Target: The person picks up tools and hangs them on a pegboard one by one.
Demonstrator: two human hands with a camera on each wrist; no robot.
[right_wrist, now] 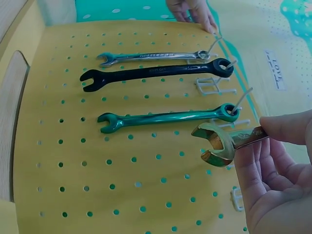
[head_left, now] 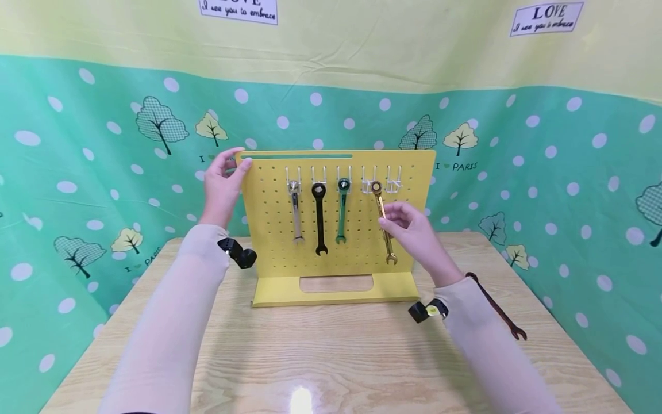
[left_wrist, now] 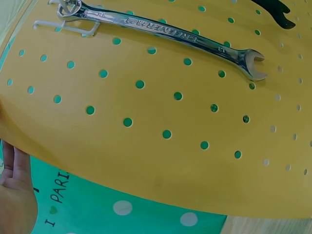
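Note:
My right hand point(head_left: 411, 230) pinches a gold combination wrench point(head_left: 384, 224) by its shank between thumb and fingers. The wrench's ring end is up at a white hook on the yellow pegboard point(head_left: 362, 247); its open end points down. In the right wrist view that open end point(right_wrist: 219, 146) stands out in front of the board. My left hand point(head_left: 222, 187) grips the pegboard's upper left corner, thumb on the front face and fingers behind the edge. Silver point(head_left: 296, 215), black point(head_left: 319, 221) and green point(head_left: 342, 213) wrenches hang in a row from hooks.
A dark reddish wrench point(head_left: 499, 310) lies on the wooden table point(head_left: 331, 356), partly behind my right forearm. The rightmost white hook point(head_left: 394, 184) bears no wrench. Behind the board hangs a patterned green and yellow cloth point(head_left: 315, 115), which also runs along both sides.

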